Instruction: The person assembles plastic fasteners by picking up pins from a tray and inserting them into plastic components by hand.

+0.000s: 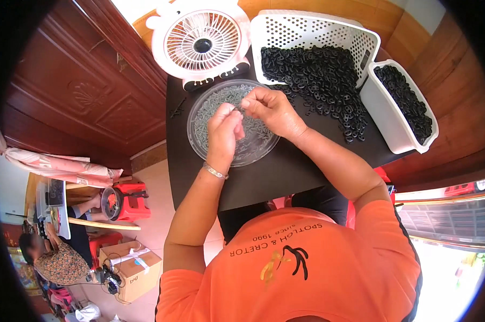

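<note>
The left hand (224, 133) and right hand (274, 112) pinch closed on a small dark piece (238, 108) above the round clear plastic tub (249, 160), likely to catch drops.

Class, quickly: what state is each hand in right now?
Left hand: closed in a pinch; what it holds cannot be told.
Right hand: pinched closed; its contents unclear too.

From the person's head, the wide fisheye view looks steeply down, close above the orange short-sleeved shirt (334, 263) on the near side. It faces across the flat black tabletop (274, 185) toward the far, round pale-pink fan (202, 46), with a reddish-brown panelled door (87, 86) at left.
</note>
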Action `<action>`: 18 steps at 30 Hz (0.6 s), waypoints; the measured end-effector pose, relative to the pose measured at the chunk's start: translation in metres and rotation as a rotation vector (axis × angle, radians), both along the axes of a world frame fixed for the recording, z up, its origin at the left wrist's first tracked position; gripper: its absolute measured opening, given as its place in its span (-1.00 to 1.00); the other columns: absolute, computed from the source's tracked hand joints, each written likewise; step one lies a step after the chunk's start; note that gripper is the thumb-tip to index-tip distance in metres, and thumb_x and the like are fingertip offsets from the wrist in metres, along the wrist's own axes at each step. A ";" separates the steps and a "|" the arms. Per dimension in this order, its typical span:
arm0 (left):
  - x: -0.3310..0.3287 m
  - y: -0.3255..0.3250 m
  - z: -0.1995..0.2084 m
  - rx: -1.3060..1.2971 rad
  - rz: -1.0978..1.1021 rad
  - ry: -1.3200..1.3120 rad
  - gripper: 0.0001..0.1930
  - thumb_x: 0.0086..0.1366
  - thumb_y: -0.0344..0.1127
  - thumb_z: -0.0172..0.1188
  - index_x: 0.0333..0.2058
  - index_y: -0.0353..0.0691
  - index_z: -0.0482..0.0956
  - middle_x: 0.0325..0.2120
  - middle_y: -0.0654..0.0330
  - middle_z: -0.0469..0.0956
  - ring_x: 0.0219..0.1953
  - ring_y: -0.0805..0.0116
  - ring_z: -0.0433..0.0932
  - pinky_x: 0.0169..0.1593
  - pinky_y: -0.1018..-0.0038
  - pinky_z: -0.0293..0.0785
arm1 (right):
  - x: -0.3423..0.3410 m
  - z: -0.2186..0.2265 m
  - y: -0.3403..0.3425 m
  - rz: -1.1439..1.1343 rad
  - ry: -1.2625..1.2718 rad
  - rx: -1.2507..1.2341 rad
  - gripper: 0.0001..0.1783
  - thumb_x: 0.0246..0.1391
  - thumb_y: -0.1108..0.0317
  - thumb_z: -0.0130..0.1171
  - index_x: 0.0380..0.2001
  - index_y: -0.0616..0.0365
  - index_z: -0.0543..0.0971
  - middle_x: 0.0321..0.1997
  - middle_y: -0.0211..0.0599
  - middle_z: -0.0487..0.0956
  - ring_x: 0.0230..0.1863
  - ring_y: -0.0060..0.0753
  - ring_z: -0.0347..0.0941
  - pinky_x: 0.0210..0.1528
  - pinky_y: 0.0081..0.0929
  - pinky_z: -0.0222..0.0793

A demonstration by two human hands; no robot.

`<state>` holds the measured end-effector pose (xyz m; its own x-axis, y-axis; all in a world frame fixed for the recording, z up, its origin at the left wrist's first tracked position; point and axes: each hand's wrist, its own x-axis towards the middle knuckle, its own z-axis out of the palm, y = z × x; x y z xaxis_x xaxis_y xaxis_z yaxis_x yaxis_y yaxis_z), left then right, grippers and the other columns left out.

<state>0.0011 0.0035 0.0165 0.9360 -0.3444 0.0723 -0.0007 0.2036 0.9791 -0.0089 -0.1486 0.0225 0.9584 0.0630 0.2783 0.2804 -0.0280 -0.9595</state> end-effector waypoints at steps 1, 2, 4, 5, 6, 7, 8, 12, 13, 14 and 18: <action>-0.001 -0.001 0.000 -0.013 0.001 -0.001 -0.87 0.22 -0.38 -0.04 -0.52 -0.21 0.34 -0.67 0.32 0.27 -0.66 0.52 0.28 -0.58 0.62 0.21 | 0.000 -0.001 0.001 -0.010 -0.046 0.024 -0.77 0.11 0.32 0.13 -0.53 0.26 0.49 -0.62 -0.48 0.46 -0.54 -0.71 0.31 -0.47 -0.64 0.30; -0.001 -0.002 -0.001 -0.013 -0.001 0.000 -0.87 0.22 -0.38 -0.04 -0.52 -0.21 0.34 -0.67 0.32 0.27 -0.66 0.52 0.28 -0.58 0.62 0.21 | 0.000 -0.003 0.001 -0.012 -0.045 0.024 -0.77 0.11 0.32 0.13 -0.53 0.26 0.49 -0.62 -0.48 0.46 -0.54 -0.71 0.31 -0.47 -0.64 0.30; -0.002 -0.002 -0.001 -0.027 -0.009 -0.021 -0.86 0.22 -0.37 -0.05 -0.52 -0.21 0.34 -0.67 0.32 0.26 -0.66 0.52 0.27 -0.58 0.62 0.21 | 0.000 -0.005 0.002 -0.046 -0.062 -0.036 -0.79 0.10 0.34 0.13 -0.51 0.27 0.49 -0.62 -0.43 0.49 -0.54 -0.72 0.33 -0.48 -0.63 0.31; -0.002 -0.002 -0.002 -0.026 -0.008 -0.021 -0.86 0.22 -0.37 -0.05 -0.52 -0.21 0.34 -0.67 0.32 0.26 -0.66 0.52 0.27 -0.58 0.62 0.21 | 0.000 -0.005 0.003 -0.045 -0.062 -0.035 -0.79 0.10 0.34 0.13 -0.51 0.27 0.49 -0.62 -0.43 0.49 -0.54 -0.72 0.33 -0.48 -0.63 0.31; -0.001 -0.003 -0.004 -0.038 -0.001 -0.014 -0.85 0.21 -0.36 -0.04 -0.54 -0.21 0.32 -0.70 0.34 0.26 -0.68 0.54 0.26 -0.59 0.62 0.20 | 0.000 -0.006 0.003 -0.051 -0.072 -0.045 -0.79 0.09 0.35 0.14 -0.52 0.27 0.49 -0.62 -0.41 0.50 -0.55 -0.72 0.33 -0.48 -0.63 0.31; -0.001 -0.004 -0.005 -0.050 0.006 -0.007 -0.83 0.19 -0.35 -0.04 -0.57 -0.22 0.31 -0.72 0.36 0.25 -0.69 0.57 0.25 -0.60 0.62 0.20 | 0.000 -0.007 0.003 -0.058 -0.082 -0.054 -0.79 0.09 0.35 0.14 -0.52 0.28 0.48 -0.61 -0.39 0.50 -0.55 -0.73 0.33 -0.48 -0.63 0.31; -0.002 -0.005 -0.006 -0.050 0.004 -0.006 -0.83 0.19 -0.35 -0.04 -0.57 -0.22 0.31 -0.72 0.36 0.25 -0.69 0.57 0.25 -0.60 0.62 0.20 | -0.001 -0.007 0.004 -0.060 -0.081 -0.054 -0.79 0.09 0.35 0.14 -0.52 0.28 0.48 -0.61 -0.39 0.50 -0.55 -0.73 0.33 -0.48 -0.63 0.31; -0.007 -0.009 -0.006 -0.085 0.056 0.018 -0.80 0.21 -0.35 -0.05 -0.59 -0.19 0.27 -0.73 0.35 0.24 -0.70 0.56 0.24 -0.61 0.61 0.19 | -0.004 -0.010 0.008 -0.054 -0.048 -0.073 -0.81 0.13 0.39 0.09 -0.51 0.27 0.47 -0.54 -0.51 0.47 -0.45 -0.78 0.31 -0.40 -0.68 0.32; -0.008 -0.010 -0.006 -0.086 0.081 0.023 -0.80 0.21 -0.36 -0.05 -0.60 -0.18 0.26 -0.73 0.35 0.24 -0.70 0.57 0.25 -0.61 0.62 0.19 | -0.004 -0.010 0.008 -0.052 -0.073 -0.047 -0.81 0.13 0.40 0.09 -0.53 0.28 0.46 -0.55 -0.51 0.46 -0.45 -0.79 0.30 -0.42 -0.68 0.31; -0.007 -0.010 -0.007 -0.086 0.077 0.025 -0.80 0.21 -0.36 -0.05 -0.60 -0.18 0.26 -0.73 0.35 0.24 -0.70 0.57 0.25 -0.61 0.62 0.19 | -0.005 -0.009 0.008 -0.056 -0.071 -0.047 -0.81 0.13 0.40 0.09 -0.53 0.28 0.46 -0.55 -0.51 0.46 -0.45 -0.79 0.30 -0.42 -0.68 0.31; -0.003 -0.004 -0.011 -0.024 0.031 -0.050 -0.81 0.26 -0.35 -0.07 -0.55 -0.20 0.32 -0.70 0.34 0.24 -0.68 0.51 0.28 -0.60 0.61 0.19 | -0.006 -0.008 0.008 -0.100 -0.156 -0.178 -0.79 0.11 0.41 0.10 -0.56 0.27 0.44 -0.59 -0.50 0.43 -0.49 -0.80 0.25 -0.48 -0.69 0.24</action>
